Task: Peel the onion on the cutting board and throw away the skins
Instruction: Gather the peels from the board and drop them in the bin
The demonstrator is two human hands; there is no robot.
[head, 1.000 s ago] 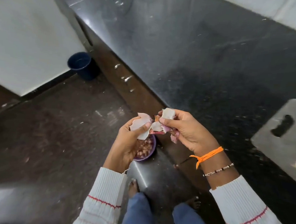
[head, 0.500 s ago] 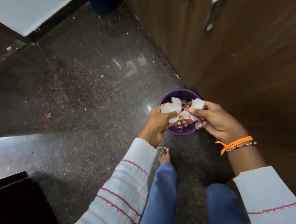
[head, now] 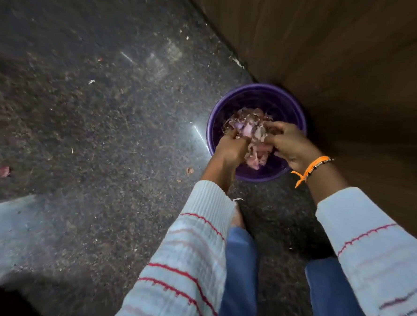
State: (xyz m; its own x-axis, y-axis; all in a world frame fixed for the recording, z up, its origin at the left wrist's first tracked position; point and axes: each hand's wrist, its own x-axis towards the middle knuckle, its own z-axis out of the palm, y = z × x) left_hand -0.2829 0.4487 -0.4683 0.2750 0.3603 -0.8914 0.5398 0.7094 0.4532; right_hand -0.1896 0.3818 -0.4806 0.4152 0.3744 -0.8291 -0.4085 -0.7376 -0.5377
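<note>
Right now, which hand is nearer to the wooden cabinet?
Right. The right hand is over the cabinet-side rim of the purple bin, beside the wooden cabinet; the left hand is at the floor-side rim, farther away.

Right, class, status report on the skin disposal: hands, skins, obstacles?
Both hands, left hand and right hand, over purple bin. Onion skins piled inside; grip unclear. Nothing blocking.

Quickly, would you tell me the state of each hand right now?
Left hand: over the purple bin, fingers curled down among the onion skins; grip cannot be told.
Right hand: likewise, cannot be told.
</note>
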